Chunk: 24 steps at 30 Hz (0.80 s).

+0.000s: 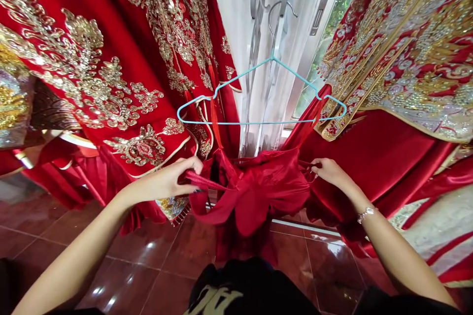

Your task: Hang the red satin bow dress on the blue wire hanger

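Note:
A red satin garment (pixel 254 192) hangs bunched in front of me, one strap looped over the right arm of a light blue wire hanger (pixel 258 122). The hanger hangs from its hook in mid-air above the garment. My left hand (pixel 166 179) grips a red satin strap (pixel 205 181) of the garment and pulls it to the left. My right hand (pixel 330 172) pinches a thin red tie (pixel 306 166) at the garment's other side. A silver bracelet (pixel 366 214) circles my right wrist.
Red gowns with gold sequin embroidery (pixel 111 83) hang close on the left and right. Behind the hanger are a sheer white curtain (pixel 236 34) and a metal door handle (pixel 321 2). Below lies a glossy red-brown tile floor (pixel 148 251). My dark clothing shows at the bottom edge.

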### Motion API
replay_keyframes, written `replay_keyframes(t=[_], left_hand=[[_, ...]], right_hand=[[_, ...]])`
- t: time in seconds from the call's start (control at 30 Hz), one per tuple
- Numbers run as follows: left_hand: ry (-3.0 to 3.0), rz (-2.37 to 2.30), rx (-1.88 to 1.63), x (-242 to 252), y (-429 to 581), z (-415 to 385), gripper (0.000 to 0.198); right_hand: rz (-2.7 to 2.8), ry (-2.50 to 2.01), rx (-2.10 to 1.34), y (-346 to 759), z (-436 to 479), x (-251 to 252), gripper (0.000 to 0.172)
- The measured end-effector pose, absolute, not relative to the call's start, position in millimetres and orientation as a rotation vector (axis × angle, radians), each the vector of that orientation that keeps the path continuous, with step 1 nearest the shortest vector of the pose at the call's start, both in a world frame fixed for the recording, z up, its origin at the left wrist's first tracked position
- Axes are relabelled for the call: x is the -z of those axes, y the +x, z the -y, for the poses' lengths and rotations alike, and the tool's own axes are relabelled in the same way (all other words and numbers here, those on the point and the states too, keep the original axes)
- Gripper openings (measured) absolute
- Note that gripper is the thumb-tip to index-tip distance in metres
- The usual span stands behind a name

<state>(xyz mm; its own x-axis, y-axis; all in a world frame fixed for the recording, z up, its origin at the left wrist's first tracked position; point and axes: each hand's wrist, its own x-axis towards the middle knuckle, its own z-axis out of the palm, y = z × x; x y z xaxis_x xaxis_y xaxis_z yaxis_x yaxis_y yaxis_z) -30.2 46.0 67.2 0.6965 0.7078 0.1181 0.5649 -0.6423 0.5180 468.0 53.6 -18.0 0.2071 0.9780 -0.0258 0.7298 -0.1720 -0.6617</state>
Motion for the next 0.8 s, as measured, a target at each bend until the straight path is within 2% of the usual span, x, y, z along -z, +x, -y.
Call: replay_keyframes(t=[0.03,0.1,0.2,0.27,0.37,0.43,0.53,0.6,0.67,0.73,0.8], left_hand=[[2.529,-1.051,-0.518,-66,-31,-47,0.011],[2.602,-1.185,-0.8,-63,-29,-48,0.018],[2.439,-1.365,-1.313,-61,-22,-46,0.038],[2.224,-1.523,-1.529,-61,-18,-41,0.039],[1.793,-1.656,-1.509,-58,-13,-32,0.03],[1.475,-1.541,-1.518,-53,-11,-29,0.026],[1.163,-1.318,-1.676,-45,-9,-30,0.025],[1.107,-1.236,-1.782,-45,-7,-33,0.026],[1.177,-1.22,-1.811,-52,-4,-37,0.024],[1.327,-1.246,-1.694,-65,1,-41,0.023],[1.443,-1.272,-1.5,-80,9,-44,0.027]], right_hand=[[1.535,-1.936,-0.657,469,-53,15,0.005],[1.446,-1.831,-0.736,471,-50,7,0.007],[1.351,-1.627,-0.859,467,-42,-2,0.027],[1.237,-1.428,-0.933,460,-34,-2,0.035],[0.988,-1.092,-0.971,443,-19,10,0.036],[0.882,-0.977,-0.923,428,-9,22,0.035],[0.833,-0.938,-0.759,410,2,32,0.049],[0.858,-0.959,-0.566,404,4,28,0.064],[0.878,-0.985,-0.326,406,2,14,0.072],[0.876,-0.999,-0.109,413,-3,-6,0.076],[0.951,-1.079,-0.051,421,-9,-26,0.083]])
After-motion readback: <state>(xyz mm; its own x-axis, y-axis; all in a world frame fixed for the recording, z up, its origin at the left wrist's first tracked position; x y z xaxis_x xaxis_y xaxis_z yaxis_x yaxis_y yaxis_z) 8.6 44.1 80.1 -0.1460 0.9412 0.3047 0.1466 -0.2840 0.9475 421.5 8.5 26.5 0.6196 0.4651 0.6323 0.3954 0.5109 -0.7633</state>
